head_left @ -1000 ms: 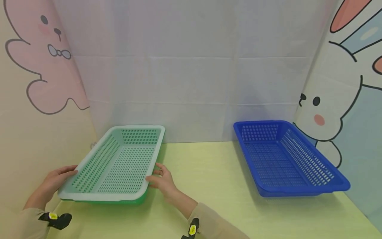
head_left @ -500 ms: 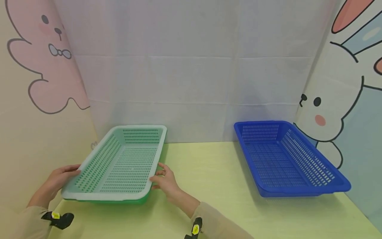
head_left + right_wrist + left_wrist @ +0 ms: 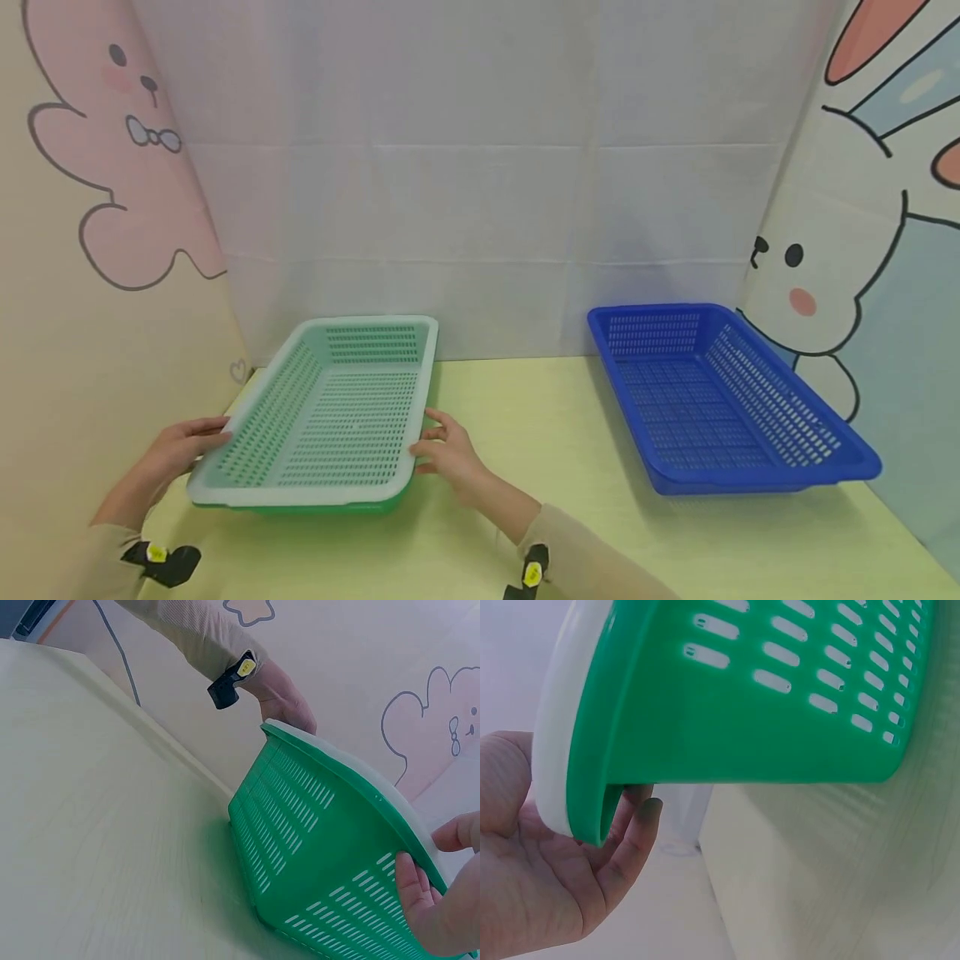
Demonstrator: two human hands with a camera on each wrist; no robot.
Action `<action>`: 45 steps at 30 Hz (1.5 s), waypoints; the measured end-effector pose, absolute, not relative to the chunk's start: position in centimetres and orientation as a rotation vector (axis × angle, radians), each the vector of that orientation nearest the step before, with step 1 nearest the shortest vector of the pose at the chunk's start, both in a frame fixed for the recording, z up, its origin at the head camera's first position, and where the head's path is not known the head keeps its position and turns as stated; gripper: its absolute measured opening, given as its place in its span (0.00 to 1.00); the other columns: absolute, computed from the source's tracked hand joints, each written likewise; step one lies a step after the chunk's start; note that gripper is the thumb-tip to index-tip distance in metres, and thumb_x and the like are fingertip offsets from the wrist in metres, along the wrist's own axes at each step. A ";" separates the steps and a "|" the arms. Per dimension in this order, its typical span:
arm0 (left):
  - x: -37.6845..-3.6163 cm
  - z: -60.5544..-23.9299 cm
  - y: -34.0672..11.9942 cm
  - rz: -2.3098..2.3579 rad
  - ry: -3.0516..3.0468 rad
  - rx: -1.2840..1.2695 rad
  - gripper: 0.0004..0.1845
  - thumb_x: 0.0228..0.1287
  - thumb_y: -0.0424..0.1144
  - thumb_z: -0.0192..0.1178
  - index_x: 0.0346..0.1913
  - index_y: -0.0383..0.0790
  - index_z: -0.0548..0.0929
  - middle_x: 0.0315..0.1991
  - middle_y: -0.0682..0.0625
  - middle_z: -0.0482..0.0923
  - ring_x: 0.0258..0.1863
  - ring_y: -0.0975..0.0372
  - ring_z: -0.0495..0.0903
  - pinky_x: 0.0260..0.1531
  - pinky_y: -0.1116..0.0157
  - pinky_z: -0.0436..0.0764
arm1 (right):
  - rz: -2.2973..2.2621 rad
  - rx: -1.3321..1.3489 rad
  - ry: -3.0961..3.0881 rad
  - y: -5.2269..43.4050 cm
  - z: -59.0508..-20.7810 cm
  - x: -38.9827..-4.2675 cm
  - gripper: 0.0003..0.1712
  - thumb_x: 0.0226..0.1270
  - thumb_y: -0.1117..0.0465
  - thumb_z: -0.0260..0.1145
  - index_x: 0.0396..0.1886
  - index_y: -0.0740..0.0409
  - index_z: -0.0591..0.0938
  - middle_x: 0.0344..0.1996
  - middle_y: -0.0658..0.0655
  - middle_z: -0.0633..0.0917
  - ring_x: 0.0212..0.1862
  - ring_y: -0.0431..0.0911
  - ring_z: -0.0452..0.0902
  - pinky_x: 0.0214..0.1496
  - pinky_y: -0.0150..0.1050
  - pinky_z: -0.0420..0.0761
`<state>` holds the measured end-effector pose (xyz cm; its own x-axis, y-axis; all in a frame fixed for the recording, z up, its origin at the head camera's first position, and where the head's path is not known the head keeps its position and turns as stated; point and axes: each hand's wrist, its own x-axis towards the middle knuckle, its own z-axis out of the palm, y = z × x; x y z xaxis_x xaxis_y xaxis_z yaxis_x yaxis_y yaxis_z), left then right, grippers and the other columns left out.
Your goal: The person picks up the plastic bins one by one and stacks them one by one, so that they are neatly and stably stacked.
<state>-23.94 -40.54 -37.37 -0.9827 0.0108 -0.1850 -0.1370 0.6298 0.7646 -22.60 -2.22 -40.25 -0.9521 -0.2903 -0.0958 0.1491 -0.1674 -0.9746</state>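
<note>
basket: we see a white perforated plastic basket (image 3: 330,417) nested in a green one (image 3: 765,697), at 10 o'clock on the table
left hand (image 3: 183,446): grips its 9 o'clock rim
right hand (image 3: 448,450): grips its 3 o'clock rim

No readable text, labels, brand names or nos. showed anywhere; yellow tags on the wrist straps (image 3: 532,573) were too small to read.

A blue perforated plastic basket (image 3: 720,400) sits on the pale yellow-green counter (image 3: 525,433), with a white cartoon rabbit wall panel (image 3: 862,250) just behind it.
</note>
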 end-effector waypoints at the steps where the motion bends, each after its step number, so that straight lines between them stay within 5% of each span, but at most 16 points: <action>1: -23.8 -37.2 -40.1 1.265 2.679 -0.106 0.35 0.64 0.49 0.53 0.63 0.24 0.61 0.50 0.36 0.74 0.33 0.73 0.74 0.38 0.61 0.79 | -2.193 -0.171 1.819 -1.8 -40.2 -22.6 0.39 0.55 0.71 0.61 0.67 0.62 0.58 0.43 0.60 0.74 0.32 0.43 0.77 0.36 0.36 0.81; 7: -23.6 -36.7 -37.2 1.186 2.695 -0.072 0.37 0.64 0.49 0.54 0.63 0.21 0.59 0.54 0.33 0.72 0.40 0.69 0.75 0.47 0.52 0.76 | -2.149 -0.222 1.905 1.1 -40.1 -22.5 0.39 0.56 0.69 0.60 0.68 0.64 0.56 0.43 0.61 0.75 0.36 0.42 0.77 0.41 0.42 0.82; 21: -23.9 -37.1 -31.9 1.284 2.672 0.024 0.34 0.63 0.46 0.56 0.62 0.22 0.62 0.57 0.31 0.69 0.49 0.52 0.77 0.46 0.52 0.77 | -2.103 -0.195 2.018 6.4 -39.7 -21.8 0.38 0.56 0.69 0.59 0.67 0.66 0.58 0.45 0.63 0.75 0.37 0.42 0.77 0.40 0.41 0.82; 45: -23.5 -37.2 -27.4 1.383 2.675 -0.013 0.32 0.62 0.44 0.57 0.62 0.24 0.64 0.57 0.32 0.70 0.45 0.56 0.79 0.44 0.57 0.79 | -2.033 -0.188 2.185 10.3 -39.8 -22.0 0.36 0.56 0.68 0.58 0.66 0.65 0.60 0.46 0.65 0.74 0.39 0.43 0.76 0.42 0.42 0.82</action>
<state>-23.50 -27.37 -37.19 -0.9915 0.0522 -0.1196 -0.0674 0.5798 0.8120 -22.03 10.26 -39.78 -0.9808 -0.1936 -0.0245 0.0105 0.0729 -0.9973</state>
